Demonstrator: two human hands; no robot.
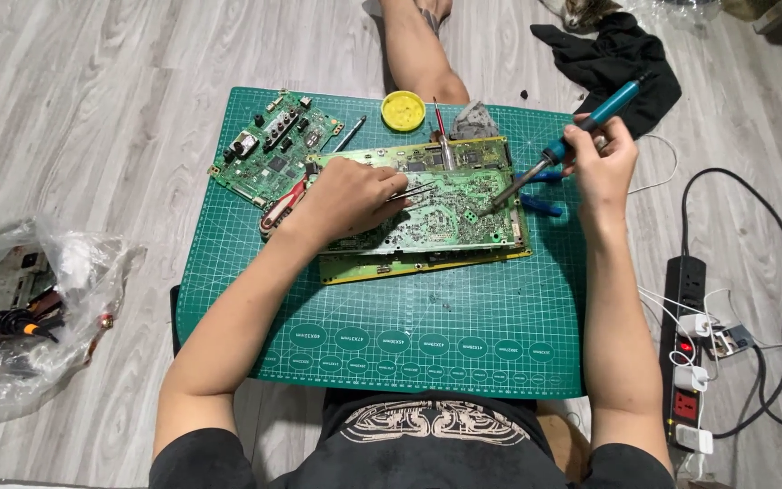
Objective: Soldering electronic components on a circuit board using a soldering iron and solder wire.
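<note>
1. A clear plastic bag lies on the floor at far left; it holds dark tools with orange handles and what looks like another board, though the contents are hard to make out.
2. A smaller green circuit board rests on the upper left of the green cutting mat, untouched.
3. The left hand pinches fine tweezers, its palm resting on the large circuit board at mid-mat, which lies stacked on a second board.
4. A round yellow tin, open, sits at the mat's top edge; it seems to hold flux or paste.
5. The right hand is closed around a teal soldering iron, tip touching the large board near the tweezer points.
6. Judging from this, soldering work on one spot is mid-way; nothing shows it finished.
7. A power strip lies on the floor at right.
</note>
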